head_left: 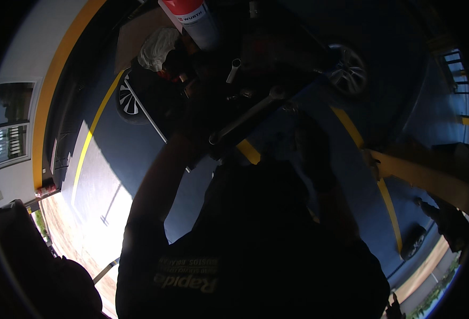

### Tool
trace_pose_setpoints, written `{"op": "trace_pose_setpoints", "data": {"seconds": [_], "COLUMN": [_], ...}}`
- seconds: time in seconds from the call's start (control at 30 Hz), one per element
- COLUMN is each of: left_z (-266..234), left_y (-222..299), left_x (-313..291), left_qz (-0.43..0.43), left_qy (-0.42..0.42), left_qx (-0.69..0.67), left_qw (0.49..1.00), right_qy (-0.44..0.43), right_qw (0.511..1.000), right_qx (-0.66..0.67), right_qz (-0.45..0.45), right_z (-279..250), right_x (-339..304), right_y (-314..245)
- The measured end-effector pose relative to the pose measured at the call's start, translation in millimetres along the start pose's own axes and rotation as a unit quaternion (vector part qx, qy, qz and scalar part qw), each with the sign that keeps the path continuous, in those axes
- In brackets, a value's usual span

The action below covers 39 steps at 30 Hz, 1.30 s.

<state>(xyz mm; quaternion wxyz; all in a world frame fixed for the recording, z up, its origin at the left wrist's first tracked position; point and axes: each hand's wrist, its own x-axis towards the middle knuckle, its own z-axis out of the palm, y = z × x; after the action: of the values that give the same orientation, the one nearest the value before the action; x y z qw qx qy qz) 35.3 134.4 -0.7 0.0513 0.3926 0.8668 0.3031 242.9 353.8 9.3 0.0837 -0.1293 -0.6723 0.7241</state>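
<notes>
Along the near edge of a dark work surface [279, 50], a long wrench [246, 116] lies slantwise, one end low on the left and the other higher up on the right. My left hand [193, 114] reaches in just to the left of it, deep in shadow; I cannot tell whether its fingers are apart, together or clamped on something. My right hand [313, 139] is on the other side, beyond the wrench's upper end and dark against the blue floor [282, 135] — its fingers, too, are lost in the gloom, so I cannot say whether they grip anything or touch the wrench.

Farther in, a short shiny tool [233, 73] with a rounded end stands out from the black, well apart from my right hand. Up at the top is a can [201, 32] with a red upper part, tilted in my view, and just to its left a crumpled white cloth [159, 50].

Past the surface I see a car wheel [346, 69] on the right and a spoked wheel [130, 97] on the left — yellow lines run over the floor, and a yellow beam [420, 174] juts in on my right.
</notes>
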Motion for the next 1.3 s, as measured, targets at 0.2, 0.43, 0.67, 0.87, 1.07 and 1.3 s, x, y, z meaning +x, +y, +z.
{"op": "trace_pose_setpoints", "data": {"seconds": [0.2, 0.43, 0.67, 0.87, 1.07, 1.3], "left_z": [-35, -100, -119, -119, -132, -113], "left_y": [34, 101, 106, 97, 108, 111], "left_x": [-4, -25, -38, -57, -51, -66], "left_qz": [-0.153, -0.009, 0.066, -0.017, 0.088, 0.008], "left_qy": [-0.023, -0.053, -0.059, -0.076, -0.1, -0.111], "left_qx": [-0.317, -0.087, -0.097, -0.156, -0.061, -0.087], "left_qw": [0.936, 0.995, 0.991, 0.985, 0.989, 0.99], "right_qy": [-0.015, -0.057, -0.171, -0.191, -0.184, -0.141], "right_qw": [0.996, 0.929, 0.947, 0.874, 0.809, 0.698], "right_qx": [-0.079, -0.297, -0.209, -0.277, -0.398, -0.553], "right_qz": [0.031, -0.213, -0.172, -0.35, -0.392, -0.431], "right_z": [7, 14, 15, 15, 19, 27], "right_x": [7, 18, 14, 13, 8, -9], "right_y": [-28, -56, -56, -44, -53, -56]}}
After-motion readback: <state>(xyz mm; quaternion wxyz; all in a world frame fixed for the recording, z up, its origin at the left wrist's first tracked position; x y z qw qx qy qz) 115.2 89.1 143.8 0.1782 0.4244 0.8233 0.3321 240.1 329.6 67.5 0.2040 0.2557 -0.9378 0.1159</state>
